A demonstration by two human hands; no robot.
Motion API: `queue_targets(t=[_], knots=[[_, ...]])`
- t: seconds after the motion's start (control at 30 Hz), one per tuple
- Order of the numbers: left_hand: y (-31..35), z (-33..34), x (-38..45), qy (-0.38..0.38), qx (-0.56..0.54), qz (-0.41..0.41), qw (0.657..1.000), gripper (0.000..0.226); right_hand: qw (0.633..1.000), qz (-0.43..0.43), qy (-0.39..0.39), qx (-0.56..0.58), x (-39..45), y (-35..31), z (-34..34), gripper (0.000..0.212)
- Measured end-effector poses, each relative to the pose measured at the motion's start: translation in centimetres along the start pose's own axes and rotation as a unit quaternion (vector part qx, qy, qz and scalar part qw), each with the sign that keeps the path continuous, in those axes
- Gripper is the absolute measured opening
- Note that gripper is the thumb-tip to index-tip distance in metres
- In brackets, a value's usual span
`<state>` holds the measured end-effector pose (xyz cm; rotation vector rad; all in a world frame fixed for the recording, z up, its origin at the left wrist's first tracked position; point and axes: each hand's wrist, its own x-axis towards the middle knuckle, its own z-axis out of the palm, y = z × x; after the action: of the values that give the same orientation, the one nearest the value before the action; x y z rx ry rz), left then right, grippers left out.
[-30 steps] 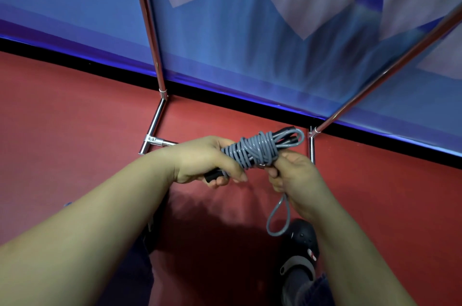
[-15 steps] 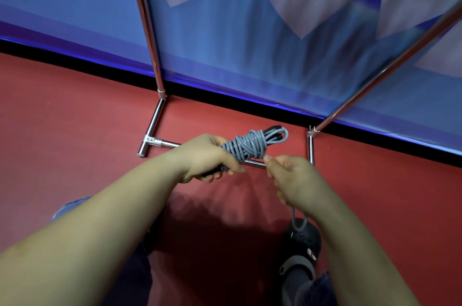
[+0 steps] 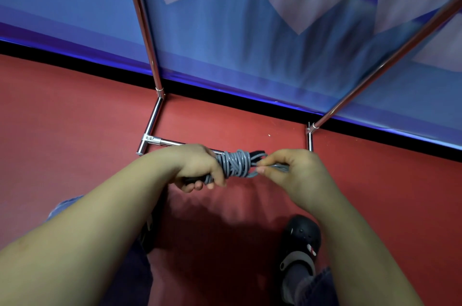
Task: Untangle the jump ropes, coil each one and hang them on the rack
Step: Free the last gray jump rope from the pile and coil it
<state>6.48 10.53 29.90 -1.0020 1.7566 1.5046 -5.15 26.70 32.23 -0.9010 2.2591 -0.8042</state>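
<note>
A grey jump rope (image 3: 236,163) is wound into a tight bundle with black handle ends showing at its right tip. My left hand (image 3: 197,168) grips the bundle's left end, fingers curled round the black handles. My right hand (image 3: 295,173) pinches the rope's loose end at the bundle's right side, and the strand passes under its fingers. Behind the hands stands the chrome rack (image 3: 150,61), its two uprights rising out of view and its base bar on the floor.
Red floor (image 3: 62,118) runs to a black skirting and a blue patterned wall (image 3: 225,43). The rack's right upright (image 3: 390,63) slants up to the right. My black shoe (image 3: 300,243) is below the hands, my other leg at lower left.
The loop that hung below my right hand has been drawn up to the bundle. My right hand has risen and moved to the bundle's right end. The left hand keeps its grip.
</note>
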Motion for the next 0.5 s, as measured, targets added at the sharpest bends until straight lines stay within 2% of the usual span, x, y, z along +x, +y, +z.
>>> queue_targets(t=[0.1,0.2,0.3,0.4,0.43,0.5], knots=[[-0.1,-0.1,-0.6,-0.107,0.054,-0.037,0.992,0.008,0.999,-0.017,-0.037,0.03,-0.2,-0.4,-0.3,0.015],[-0.1,-0.3,-1.4,-0.203,0.081,-0.025,0.976,0.008,0.993,-0.013,-0.075,0.093,-0.4,-0.9,-0.5,0.018],[-0.1,-0.3,-1.7,-0.303,0.07,-0.005,0.951,0.033,0.979,-0.012,-0.121,0.162,-0.7,-1.2,-1.5,0.013],[0.1,0.0,-1.9,-0.411,-0.011,0.049,0.91,0.033,0.935,0.006,-0.196,0.294,-0.9,-1.0,-2.4,0.027],[0.1,0.0,-1.9,-0.441,-0.052,0.073,0.893,0.033,0.91,0.016,-0.202,0.361,-0.9,-1.0,-2.4,0.033],[0.0,0.1,-1.6,-0.48,-0.128,0.118,0.86,0.035,0.876,0.035,-0.162,0.453,-0.8,-1.2,-1.9,0.04]])
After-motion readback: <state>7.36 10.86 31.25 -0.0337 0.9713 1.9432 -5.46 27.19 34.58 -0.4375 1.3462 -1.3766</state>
